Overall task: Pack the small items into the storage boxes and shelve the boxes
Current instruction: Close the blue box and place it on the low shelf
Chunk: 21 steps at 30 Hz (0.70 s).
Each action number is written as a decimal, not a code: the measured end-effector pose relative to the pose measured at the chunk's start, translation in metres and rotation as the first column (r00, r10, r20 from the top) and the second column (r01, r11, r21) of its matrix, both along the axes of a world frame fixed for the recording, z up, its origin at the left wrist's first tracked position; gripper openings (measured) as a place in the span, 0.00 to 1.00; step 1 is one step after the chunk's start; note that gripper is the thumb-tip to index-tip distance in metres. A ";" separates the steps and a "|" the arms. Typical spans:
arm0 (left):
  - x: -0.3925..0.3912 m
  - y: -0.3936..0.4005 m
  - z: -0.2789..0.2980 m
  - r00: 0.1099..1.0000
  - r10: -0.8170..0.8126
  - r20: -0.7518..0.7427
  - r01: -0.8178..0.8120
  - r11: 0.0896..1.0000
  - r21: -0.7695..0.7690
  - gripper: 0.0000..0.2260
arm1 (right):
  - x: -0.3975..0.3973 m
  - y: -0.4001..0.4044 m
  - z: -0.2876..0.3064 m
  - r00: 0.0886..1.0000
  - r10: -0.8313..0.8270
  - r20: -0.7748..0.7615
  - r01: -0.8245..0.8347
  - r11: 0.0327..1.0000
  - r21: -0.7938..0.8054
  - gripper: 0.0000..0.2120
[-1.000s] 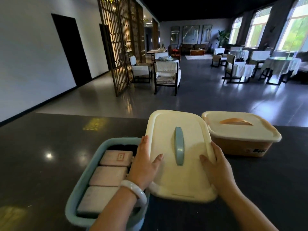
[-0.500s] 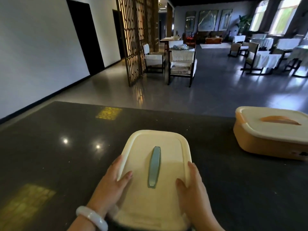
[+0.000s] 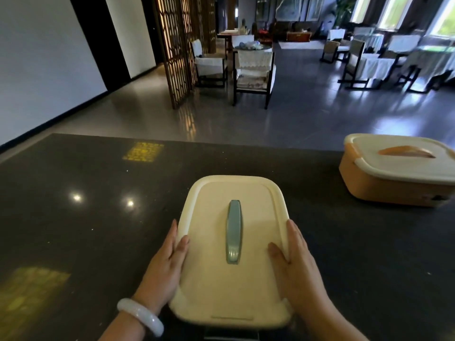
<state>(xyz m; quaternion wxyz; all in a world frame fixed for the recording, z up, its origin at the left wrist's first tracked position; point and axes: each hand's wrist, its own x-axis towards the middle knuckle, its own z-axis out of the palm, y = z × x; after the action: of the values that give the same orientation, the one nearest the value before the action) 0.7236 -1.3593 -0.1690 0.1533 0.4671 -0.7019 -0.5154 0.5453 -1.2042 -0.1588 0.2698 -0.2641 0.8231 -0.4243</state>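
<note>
A cream lid (image 3: pixel 211 217) with a grey-blue handle (image 3: pixel 233 230) lies flat in front of me and covers the blue storage box, which is hidden beneath it together with its contents. My left hand (image 3: pixel 167 264) holds the lid's left edge, thumb on top and fingers down the side. On the opposite edge my right hand (image 3: pixel 301 269) holds it the same way. An orange storage box (image 3: pixel 379 190) with its own cream lid (image 3: pixel 403 166) on stands apart at the right.
Both boxes sit on a dark polished counter (image 3: pixel 86 217) whose far edge runs across the middle of the view. Beyond it is a grey floor with chairs (image 3: pixel 253 72), tables and a wooden lattice screen (image 3: pixel 177 45).
The lid has moved left from beside the blue box to on top of it, hiding the packed items. Both hands slid to the lid's side edges.
</note>
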 end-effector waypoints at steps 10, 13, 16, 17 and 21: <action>0.029 0.029 0.004 0.892 -0.376 0.251 0.450 0.686 -0.571 0.35 | 0.019 0.026 0.011 0.692 0.599 -0.404 -0.528 0.801 0.283 0.41; 0.038 0.042 -0.004 0.746 -0.488 0.454 0.662 0.462 -0.591 0.43 | 0.024 0.036 0.004 0.419 0.798 -0.434 -0.626 0.600 0.499 0.50; 0.038 0.044 -0.010 0.713 -0.435 0.550 0.697 0.359 -0.620 0.47 | 0.024 0.039 -0.002 0.365 0.796 -0.483 -0.578 0.600 0.553 0.53; 0.038 0.044 -0.010 0.716 -0.415 0.562 0.696 0.350 -0.627 0.47 | 0.025 0.039 -0.003 0.362 0.786 -0.501 -0.562 0.613 0.556 0.52; 0.039 0.046 -0.011 0.738 -0.418 0.529 0.671 0.379 -0.637 0.42 | 0.027 0.042 -0.003 0.390 0.755 -0.527 -0.535 0.652 0.537 0.48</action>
<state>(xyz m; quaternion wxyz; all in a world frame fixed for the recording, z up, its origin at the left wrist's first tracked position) 0.7622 -1.3136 -0.1797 0.0633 0.1530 -0.9818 -0.0929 0.5722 -1.1624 -0.1620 0.1059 -0.6669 0.7372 -0.0236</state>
